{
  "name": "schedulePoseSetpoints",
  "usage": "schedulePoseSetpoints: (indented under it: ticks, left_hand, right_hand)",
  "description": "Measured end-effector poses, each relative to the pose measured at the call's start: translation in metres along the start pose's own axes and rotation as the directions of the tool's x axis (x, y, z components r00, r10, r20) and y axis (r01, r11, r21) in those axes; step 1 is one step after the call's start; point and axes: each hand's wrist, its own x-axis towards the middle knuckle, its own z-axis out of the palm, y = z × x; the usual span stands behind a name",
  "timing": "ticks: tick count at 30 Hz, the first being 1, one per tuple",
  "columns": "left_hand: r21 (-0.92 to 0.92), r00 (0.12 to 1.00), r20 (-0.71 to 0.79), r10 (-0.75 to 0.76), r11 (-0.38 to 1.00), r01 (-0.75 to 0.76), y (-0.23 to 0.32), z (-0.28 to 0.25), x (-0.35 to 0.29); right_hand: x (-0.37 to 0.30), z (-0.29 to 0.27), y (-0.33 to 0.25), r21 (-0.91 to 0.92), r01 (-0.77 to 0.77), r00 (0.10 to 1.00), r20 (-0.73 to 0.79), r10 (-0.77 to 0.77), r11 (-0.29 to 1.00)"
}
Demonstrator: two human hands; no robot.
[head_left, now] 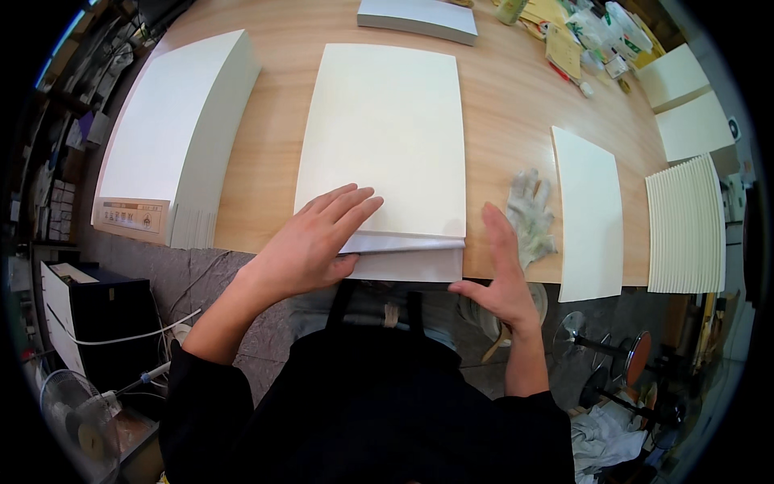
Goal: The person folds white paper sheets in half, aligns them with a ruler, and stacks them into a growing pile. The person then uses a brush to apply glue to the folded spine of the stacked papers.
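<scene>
In the middle of the table lies a large cream board or sheet (383, 129), with a paler sheet (407, 264) sticking out from under its near edge past the table's edge. My left hand (310, 242) rests with fingers stretched out on the near left corner of the cream board, its thumb by the paler sheet. To the right, my right hand (508, 278) is held upright with the fingers extended and the thumb spread, its tip at the paler sheet's near right corner. Whether that thumb touches the sheet, I cannot tell. A worn whitish work glove (530, 214) lies just beyond this hand.
A tall stack of white sheets (165, 121) stands on the left. On the right are a narrow cream board (590, 214) and a ridged cream stack (685, 230). Another white stack (417, 18) sits at the back. A fan (81, 423) and a stool (637, 357) stand below table height.
</scene>
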Motion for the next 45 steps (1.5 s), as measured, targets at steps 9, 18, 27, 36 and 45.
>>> schedulePoseSetpoints:
  ticks: [9,18,27,36,45]
  left_hand:
    - [-0.194,0.985,-0.083,-0.151,0.972,0.133,-0.066,-0.01,0.006]
    - [-0.162,0.932,-0.089,-0.351,0.929,0.334,-0.061,0.006,0.036]
    - [0.494,0.932,0.33,0.152,0.813,-0.308,-0.04,-0.012,0.096]
    - [0.577,0.801,0.574,0.172,0.61,-0.544,-0.009,0.003,0.147]
    - [0.589,0.762,0.61,0.218,0.519,-0.62,-0.012,0.011,0.156]
  right_hand:
    - [0.057,0.033,0.037,0.077,0.026,0.998,-0.065,-0.021,0.997]
    - [0.067,0.049,0.032,-0.11,0.003,0.98,-0.2,-0.025,0.994]
    - [0.09,-0.001,0.031,0.196,-0.284,0.957,0.115,0.266,0.939]
    - [0.039,-0.047,0.084,-0.524,-0.077,0.967,-0.247,-0.065,0.848]
    - [0.049,0.023,0.007,-0.46,0.629,0.777,0.395,-0.49,0.627]
